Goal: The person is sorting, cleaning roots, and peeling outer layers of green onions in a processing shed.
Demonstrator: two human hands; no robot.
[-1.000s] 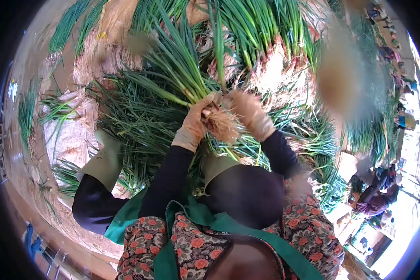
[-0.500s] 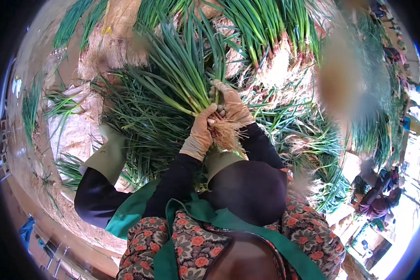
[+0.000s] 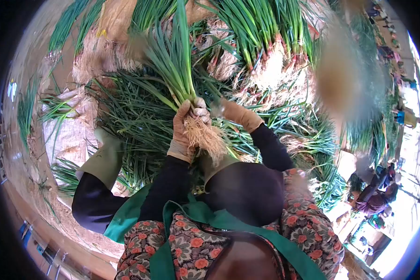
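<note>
the gloved right hand (image 3: 241, 115) had drawn away from the bunch of spring onions (image 3: 175, 79), where both hands had met half a second earlier; whether its blurred fingers held anything could not be made out. the left hand (image 3: 180, 133) alone gripped the bunch just above its roots (image 3: 205, 137), over the leaf heap (image 3: 140, 119), seemingly bearing all its weight

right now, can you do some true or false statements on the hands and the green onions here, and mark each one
1. The left hand grips a bunch of green onions. True.
2. The roots of that bunch point away from the person's body. False: they hang toward the body, and the leaves point away.
3. Both hands wear gloves. True.
4. The right hand is out of sight. False: it shows beside the held bunch.
</note>
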